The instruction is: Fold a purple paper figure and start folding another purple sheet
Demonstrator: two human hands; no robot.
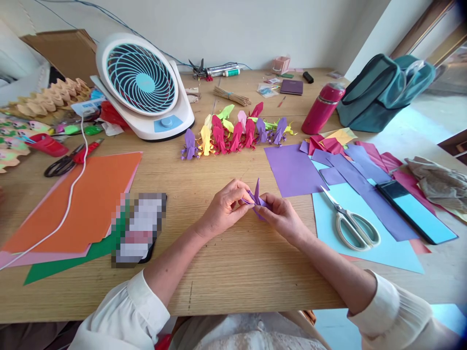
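A small folded purple paper piece is held between both hands above the middle of the wooden table, with one narrow point standing upright. My left hand pinches its left side between thumb and fingers. On the right side, my right hand grips it with the thumb in front and fingers behind. Beyond the hands stand several folded paper figures in purple, yellow, red, pink and green. A flat purple sheet lies to the right of the hands.
White-handled scissors rest on a light blue sheet at right, near a phone. A red bottle and teal bag stand behind. At left are orange paper, another phone and a fan.
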